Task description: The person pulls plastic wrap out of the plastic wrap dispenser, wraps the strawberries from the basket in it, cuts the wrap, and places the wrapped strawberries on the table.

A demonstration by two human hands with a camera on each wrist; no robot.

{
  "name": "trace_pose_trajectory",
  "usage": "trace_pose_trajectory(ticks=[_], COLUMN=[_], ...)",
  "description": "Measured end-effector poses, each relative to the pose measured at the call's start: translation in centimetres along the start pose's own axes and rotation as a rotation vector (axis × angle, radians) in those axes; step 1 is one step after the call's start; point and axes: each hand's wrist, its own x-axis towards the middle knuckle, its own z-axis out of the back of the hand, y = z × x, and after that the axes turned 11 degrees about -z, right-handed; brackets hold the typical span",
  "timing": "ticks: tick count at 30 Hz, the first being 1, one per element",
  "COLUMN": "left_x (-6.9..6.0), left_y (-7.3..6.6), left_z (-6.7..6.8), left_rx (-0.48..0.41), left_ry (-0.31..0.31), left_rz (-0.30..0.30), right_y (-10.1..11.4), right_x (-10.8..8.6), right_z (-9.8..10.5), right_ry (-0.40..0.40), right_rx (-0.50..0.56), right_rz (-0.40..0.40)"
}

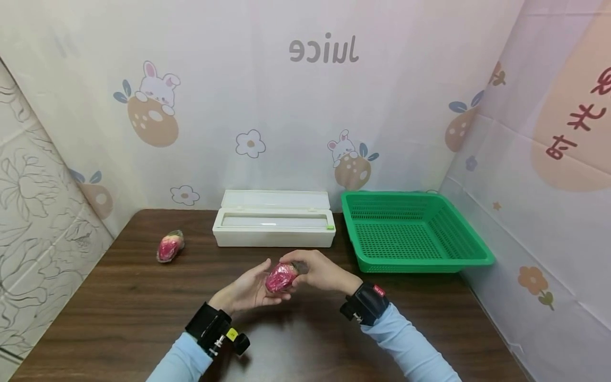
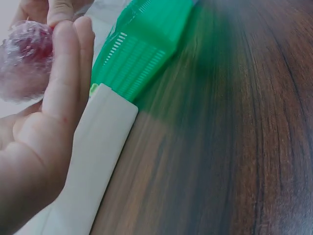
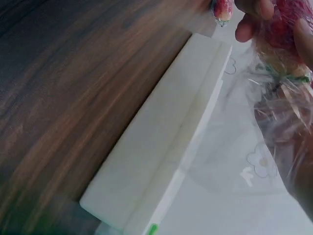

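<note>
A red fruit (image 1: 281,277) wrapped in clear cling film is held above the table between both hands. My left hand (image 1: 248,289) cradles it from the left and below, thumb on the near-left side and fingers under it. From the right, my right hand (image 1: 321,269) pinches the fruit's greenish end, where loose film (image 3: 276,90) hangs in the right wrist view. In the left wrist view the crinkled film on the fruit (image 2: 27,63) shows beside the left fingers (image 2: 63,73). Behind the hands stands a white cling film box (image 1: 274,237), its lid raised.
Another wrapped red fruit (image 1: 170,246) lies at the left back of the dark wooden table (image 1: 143,318). A green plastic basket (image 1: 425,262) stands at the right back, beside the box. Printed curtains (image 1: 296,106) hang behind and along both sides.
</note>
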Motion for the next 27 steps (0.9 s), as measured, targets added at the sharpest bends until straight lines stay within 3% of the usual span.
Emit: trace_pose_trajectory(ticks=[7, 11, 13, 17, 19, 24, 27], left_x=[0.2, 0.1, 0.0, -0.5, -0.7, -0.9, -0.9], left_y=[0.8, 1.3, 1.4, 1.3, 1.3, 1.4, 1.5], left_z=[-0.7, -1.2, -1.5, -2.0, -2.2, -2.6, -2.9], left_rx=[-0.077, -0.089, -0.090, -0.113, -0.143, -0.178, -0.144], left_ry=[0.034, -0.005, -0.048, -0.124, -0.141, -0.142, -0.154], left_rz=[-0.046, -0.078, -0.081, -0.100, -0.126, -0.202, -0.216], right_y=[0.8, 0.6, 0.0, -1.0, -1.3, -1.4, -1.2], right_x=[-0.2, -0.4, -0.5, -1.0, -1.2, -1.4, -1.2], right_z=[1.0, 1.7, 2.1, 2.7, 2.7, 1.8, 1.1], right_ry=[0.117, 0.117, 0.021, -0.260, -0.308, -0.124, -0.089], right_rx=[-0.055, 0.005, 0.059, 0.202, 0.262, 0.574, 0.751], right_rz=[-0.047, -0.105, -0.140, -0.254, -0.316, -0.411, -0.422])
